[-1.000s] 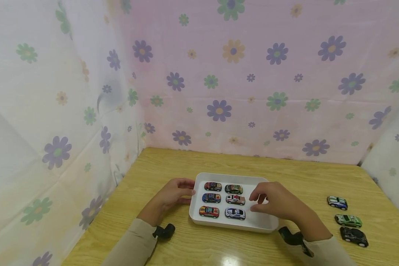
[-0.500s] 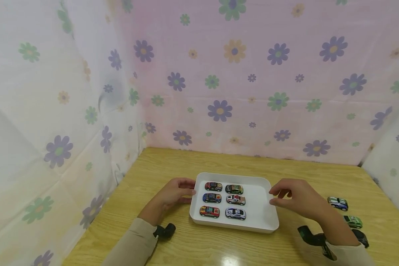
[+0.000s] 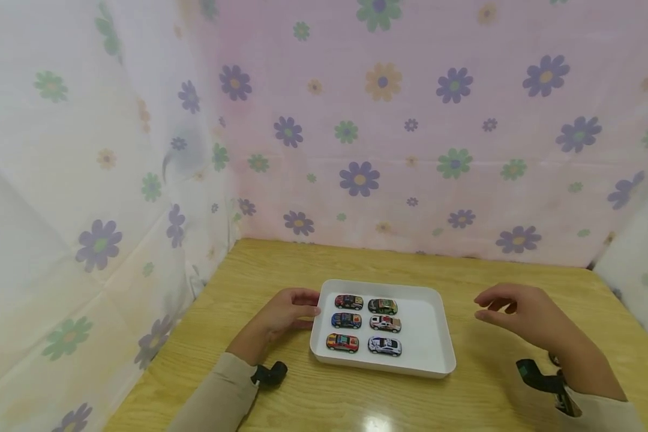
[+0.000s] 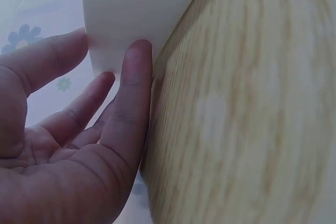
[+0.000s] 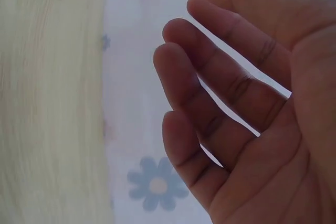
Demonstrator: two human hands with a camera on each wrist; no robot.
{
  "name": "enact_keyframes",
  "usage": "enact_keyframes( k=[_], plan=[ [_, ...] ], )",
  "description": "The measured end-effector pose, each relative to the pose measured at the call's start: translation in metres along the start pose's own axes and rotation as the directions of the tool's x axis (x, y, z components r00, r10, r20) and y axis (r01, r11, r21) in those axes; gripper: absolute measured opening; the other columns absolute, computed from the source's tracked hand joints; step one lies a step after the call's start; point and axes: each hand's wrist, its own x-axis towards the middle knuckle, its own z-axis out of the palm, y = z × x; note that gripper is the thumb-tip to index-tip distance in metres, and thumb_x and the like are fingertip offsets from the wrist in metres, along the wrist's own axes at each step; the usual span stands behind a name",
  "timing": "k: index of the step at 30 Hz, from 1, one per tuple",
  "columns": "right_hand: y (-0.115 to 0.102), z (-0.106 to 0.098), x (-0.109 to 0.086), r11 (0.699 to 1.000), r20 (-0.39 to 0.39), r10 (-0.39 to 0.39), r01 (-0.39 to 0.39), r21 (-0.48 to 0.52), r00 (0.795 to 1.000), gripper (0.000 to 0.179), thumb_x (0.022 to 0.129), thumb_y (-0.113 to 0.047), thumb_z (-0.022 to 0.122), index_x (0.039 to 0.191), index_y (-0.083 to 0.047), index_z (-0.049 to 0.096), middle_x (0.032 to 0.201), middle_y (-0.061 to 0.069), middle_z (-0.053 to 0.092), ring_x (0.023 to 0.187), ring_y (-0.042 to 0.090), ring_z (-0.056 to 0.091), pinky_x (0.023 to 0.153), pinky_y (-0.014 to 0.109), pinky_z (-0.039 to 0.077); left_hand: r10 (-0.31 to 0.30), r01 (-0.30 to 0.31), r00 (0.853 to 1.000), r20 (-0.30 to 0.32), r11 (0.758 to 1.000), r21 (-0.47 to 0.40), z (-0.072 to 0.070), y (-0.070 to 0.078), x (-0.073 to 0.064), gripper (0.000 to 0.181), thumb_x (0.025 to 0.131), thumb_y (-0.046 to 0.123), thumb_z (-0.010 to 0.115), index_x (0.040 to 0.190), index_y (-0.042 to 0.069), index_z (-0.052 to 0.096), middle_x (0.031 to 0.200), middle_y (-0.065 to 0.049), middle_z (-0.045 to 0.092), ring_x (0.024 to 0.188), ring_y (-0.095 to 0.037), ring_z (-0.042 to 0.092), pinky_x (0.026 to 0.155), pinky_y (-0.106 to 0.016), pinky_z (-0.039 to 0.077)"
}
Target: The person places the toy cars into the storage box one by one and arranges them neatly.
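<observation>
A white rectangular tray [image 3: 425, 336] lies on the wooden table, holding several toy cars in two columns on its left and middle part. Among them are a blue car [image 3: 347, 320], a red and yellow car [image 3: 342, 342] and a white car [image 3: 384, 346]. My left hand [image 3: 283, 315] is at the tray's left end; in the left wrist view its fairly straight fingertips touch the tray wall [image 4: 136, 9]. To the right of the tray, apart from it, my right hand [image 3: 524, 312] hovers with loosely bent fingers and holds nothing, as the right wrist view confirms.
The wooden table [image 3: 367, 396] extends around the tray. Flowered cloth [image 3: 313, 192] hangs at the back and both sides. A small dark bit of something [image 3: 554, 359] shows beside my right forearm, which hides most of that spot.
My right hand has moved right, from above the tray's right part to beyond its right edge. Its forearm now covers the loose toy cars seen earlier. My left hand stays put.
</observation>
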Motion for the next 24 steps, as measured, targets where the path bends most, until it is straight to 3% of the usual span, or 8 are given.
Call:
enact_keyframes(
  k=[8, 13, 18, 21, 24],
  plan=[
    [0.025, -0.016, -0.011, 0.995, -0.043, 0.101, -0.1, 0.015, 0.994, 0.036, 0.094, -0.036, 0.077, 0.126, -0.019, 0.073, 0.121, 0.008, 0.074, 0.095, -0.009, 0.061, 0.073, 0.021, 0.058, 0.008, -0.008, 1.0, 0.007, 1.0, 0.003, -0.002, 0.001, -0.001, 0.047, 0.094, 0.008, 0.074, 0.137, -0.003, 0.06, 0.132, -0.018, 0.067, 0.112, -0.024, 0.069, 0.092, -0.045, 0.062],
    [0.039, -0.023, -0.02, 0.991, -0.071, 0.129, -0.127, 0.037, 0.989, 0.038, 0.094, -0.033, 0.077, 0.128, -0.018, 0.072, 0.128, 0.01, 0.07, 0.097, -0.015, 0.058, 0.072, 0.02, 0.058, 0.01, -0.01, 1.0, 0.005, 1.0, -0.002, -0.002, 0.0, 0.001, 0.047, 0.093, 0.008, 0.075, 0.137, -0.003, 0.06, 0.132, -0.018, 0.066, 0.112, -0.025, 0.069, 0.092, -0.045, 0.062],
    [0.055, -0.023, -0.027, 0.982, -0.05, 0.187, -0.185, 0.04, 0.981, 0.042, 0.095, -0.037, 0.075, 0.131, -0.015, 0.071, 0.132, 0.015, 0.068, 0.098, -0.02, 0.053, 0.072, 0.021, 0.058, -0.001, 0.001, 1.0, 0.009, 1.0, -0.005, -0.003, -0.003, 0.002, 0.048, 0.093, 0.009, 0.075, 0.137, -0.003, 0.059, 0.133, -0.018, 0.066, 0.113, -0.025, 0.068, 0.092, -0.045, 0.062],
    [0.063, -0.023, -0.031, 0.974, -0.04, 0.225, -0.224, 0.017, 0.974, 0.048, 0.095, -0.041, 0.075, 0.132, -0.011, 0.069, 0.136, 0.022, 0.065, 0.104, -0.003, 0.06, 0.071, 0.024, 0.059, 0.004, -0.004, 1.0, 0.014, 1.0, -0.006, -0.003, -0.004, 0.001, 0.048, 0.094, 0.009, 0.075, 0.138, -0.003, 0.059, 0.133, -0.019, 0.066, 0.113, -0.025, 0.068, 0.092, -0.045, 0.062],
    [0.07, -0.022, -0.033, 0.964, -0.043, 0.265, -0.266, -0.009, 0.963, 0.056, 0.094, -0.047, 0.074, 0.134, -0.007, 0.068, 0.139, 0.027, 0.06, 0.112, 0.029, 0.063, 0.075, 0.037, 0.062, 0.008, -0.008, 1.0, 0.017, 1.0, -0.009, -0.003, -0.003, 0.001, 0.049, 0.094, 0.009, 0.075, 0.138, -0.003, 0.058, 0.134, -0.019, 0.065, 0.113, -0.024, 0.068, 0.093, -0.045, 0.062]
  ],
)
